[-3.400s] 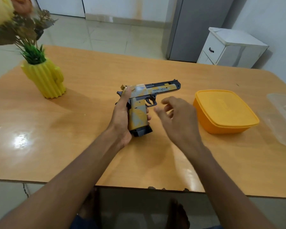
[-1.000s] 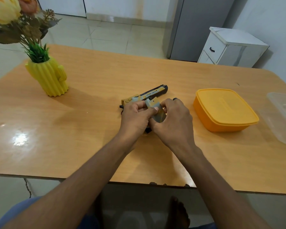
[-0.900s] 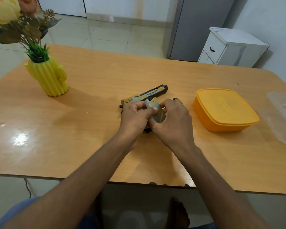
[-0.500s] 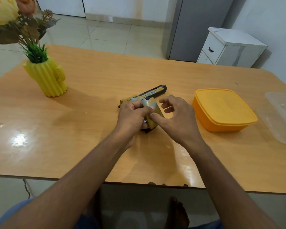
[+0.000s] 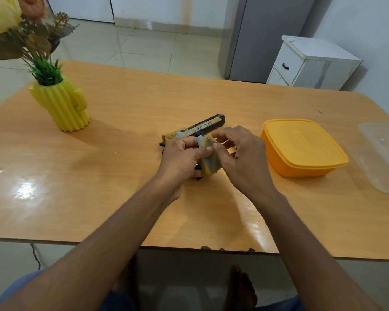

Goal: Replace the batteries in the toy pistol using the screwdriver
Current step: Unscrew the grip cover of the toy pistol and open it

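Head view showed the toy pistol at frame centre above the worktop, left hand gripping it, right hand fingering its grip panel; no screwdriver visible, so battery work was judged barely begun.

Bright, table glare, blurred hands, wide-angle distortion

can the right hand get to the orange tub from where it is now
Probably yes. The right hand is at the toy pistol, with only bare table between it and the lidded orange tub beside it.
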